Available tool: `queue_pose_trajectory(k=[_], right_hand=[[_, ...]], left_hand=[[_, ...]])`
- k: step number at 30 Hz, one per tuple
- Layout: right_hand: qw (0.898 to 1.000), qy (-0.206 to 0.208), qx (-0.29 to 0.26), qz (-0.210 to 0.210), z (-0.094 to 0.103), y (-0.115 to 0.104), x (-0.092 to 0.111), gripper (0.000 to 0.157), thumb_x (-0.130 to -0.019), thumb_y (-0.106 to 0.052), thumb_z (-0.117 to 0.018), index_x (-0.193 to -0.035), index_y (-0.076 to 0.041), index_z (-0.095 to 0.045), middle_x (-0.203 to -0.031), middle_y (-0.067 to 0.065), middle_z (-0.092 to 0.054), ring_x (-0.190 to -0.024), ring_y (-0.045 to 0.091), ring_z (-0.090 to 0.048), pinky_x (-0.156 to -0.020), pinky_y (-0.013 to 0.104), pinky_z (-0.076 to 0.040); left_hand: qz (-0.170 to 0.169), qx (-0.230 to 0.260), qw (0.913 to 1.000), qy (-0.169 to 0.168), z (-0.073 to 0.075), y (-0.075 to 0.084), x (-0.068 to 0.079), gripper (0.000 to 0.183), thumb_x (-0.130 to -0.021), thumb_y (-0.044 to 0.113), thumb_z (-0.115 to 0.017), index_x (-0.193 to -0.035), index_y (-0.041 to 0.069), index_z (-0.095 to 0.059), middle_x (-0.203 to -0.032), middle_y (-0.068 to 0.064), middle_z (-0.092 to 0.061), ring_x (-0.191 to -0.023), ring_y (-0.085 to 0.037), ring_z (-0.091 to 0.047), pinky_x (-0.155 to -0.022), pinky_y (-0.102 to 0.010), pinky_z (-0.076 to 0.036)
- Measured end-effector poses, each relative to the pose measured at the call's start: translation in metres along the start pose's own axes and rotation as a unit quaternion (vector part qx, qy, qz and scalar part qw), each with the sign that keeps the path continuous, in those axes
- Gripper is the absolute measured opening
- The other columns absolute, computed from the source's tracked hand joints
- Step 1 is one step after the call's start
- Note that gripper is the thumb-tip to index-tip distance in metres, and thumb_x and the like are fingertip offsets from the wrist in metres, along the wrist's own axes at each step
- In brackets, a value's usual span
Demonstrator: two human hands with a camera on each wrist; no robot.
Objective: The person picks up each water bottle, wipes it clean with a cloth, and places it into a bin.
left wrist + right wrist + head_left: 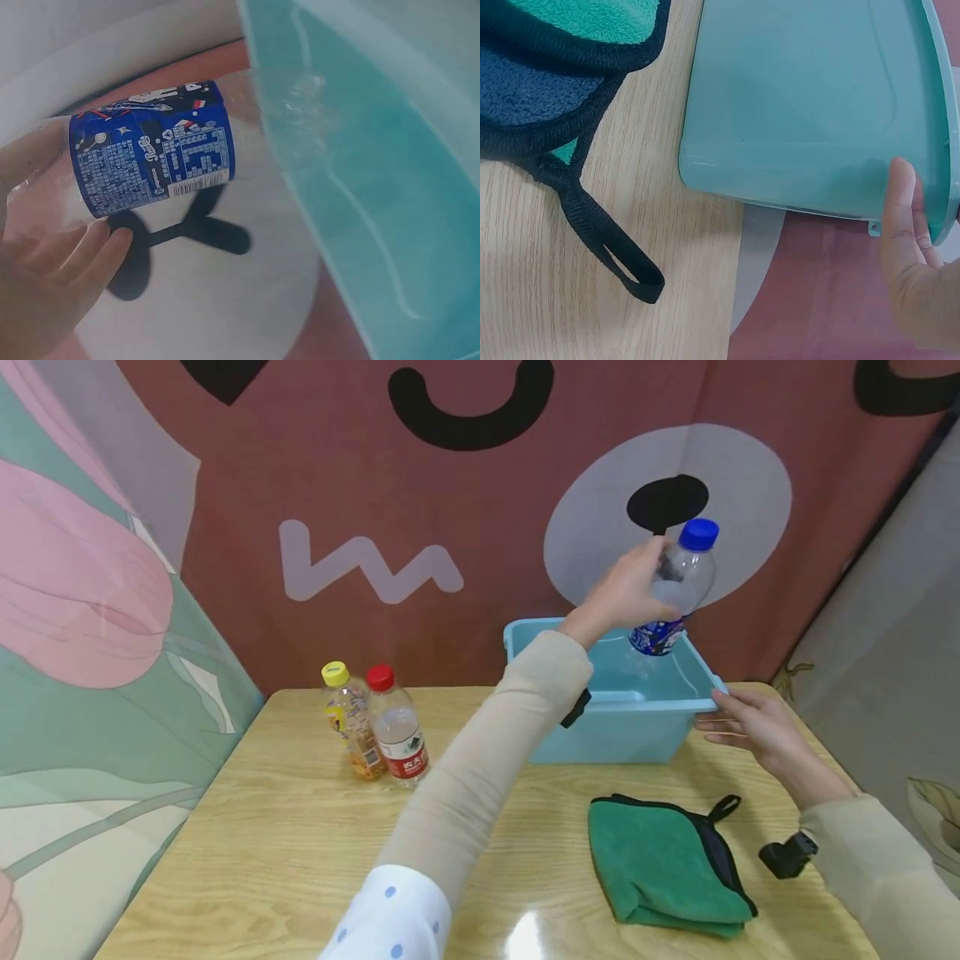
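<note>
My left hand [628, 591] grips a clear plastic bottle [657, 636] with a blue cap and a blue printed label. The bottle is tilted, cap up, over the opening of a light blue plastic bin [611, 735]. In the left wrist view, its clear base [289, 97] overlaps the bin's rim. At the bin's front right corner, my right hand [765, 731] holds the rim. The right wrist view shows the fingers [900, 202] against the bin's outer wall [802, 97], with part of that hand cut off by the frame edge.
Two bottles stand close together at the table's back left, one with a yellow cap [335, 674], one with a red cap [380, 677]. A folded green cloth [667, 864] with black edging and a loop lies before the bin. A printed curtain [420, 485] hangs behind the wooden table [300, 868].
</note>
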State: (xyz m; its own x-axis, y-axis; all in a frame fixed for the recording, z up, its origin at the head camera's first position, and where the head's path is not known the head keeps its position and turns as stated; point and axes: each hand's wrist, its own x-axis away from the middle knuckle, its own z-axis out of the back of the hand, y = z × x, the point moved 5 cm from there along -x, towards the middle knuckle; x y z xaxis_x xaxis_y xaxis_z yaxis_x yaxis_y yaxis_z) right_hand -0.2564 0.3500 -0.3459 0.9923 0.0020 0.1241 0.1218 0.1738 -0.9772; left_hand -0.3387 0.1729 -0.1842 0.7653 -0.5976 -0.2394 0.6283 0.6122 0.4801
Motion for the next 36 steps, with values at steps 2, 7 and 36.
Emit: queue_pose_trajectory(k=[2,7,36], right_hand=[[1.000,0.001,0.001,-0.001,-0.001,0.000,0.000,0.068,-0.094,-0.036,-0.045,-0.135,0.013,-0.021,-0.080,-0.011,-0.065,-0.076,0.009,-0.066,-0.068,0.030,-0.055],[0.999,-0.003,-0.035,0.001,-0.001,0.000,0.002,0.058,-0.094,-0.033,-0.047,-0.130,0.009,-0.028,-0.080,-0.006,-0.067,-0.075,0.011,-0.066,-0.065,0.029,-0.055],[1.000,0.008,0.021,-0.004,-0.012,-0.001,0.006,0.073,-0.095,-0.039,-0.040,-0.139,0.013,-0.013,-0.080,-0.013,-0.063,-0.077,0.006,-0.065,-0.073,0.033,-0.054]], left_hand=[[0.017,-0.021,0.9996,-0.004,-0.008,-0.003,-0.002,0.075,-0.074,0.036,-0.074,-0.133,0.022,-0.030,-0.127,0.008,-0.044,-0.113,-0.003,-0.043,-0.090,-0.019,-0.041],[0.051,-0.069,0.9961,-0.018,-0.024,-0.013,-0.005,0.079,-0.073,0.038,-0.074,-0.135,0.022,-0.028,-0.129,0.008,-0.046,-0.110,-0.006,-0.048,-0.088,-0.022,-0.044],[0.144,-0.127,0.9806,-0.039,-0.092,-0.036,0.004,0.078,-0.070,0.046,-0.074,-0.130,0.018,-0.034,-0.109,0.006,-0.056,-0.092,-0.009,-0.055,-0.077,-0.025,-0.049]])
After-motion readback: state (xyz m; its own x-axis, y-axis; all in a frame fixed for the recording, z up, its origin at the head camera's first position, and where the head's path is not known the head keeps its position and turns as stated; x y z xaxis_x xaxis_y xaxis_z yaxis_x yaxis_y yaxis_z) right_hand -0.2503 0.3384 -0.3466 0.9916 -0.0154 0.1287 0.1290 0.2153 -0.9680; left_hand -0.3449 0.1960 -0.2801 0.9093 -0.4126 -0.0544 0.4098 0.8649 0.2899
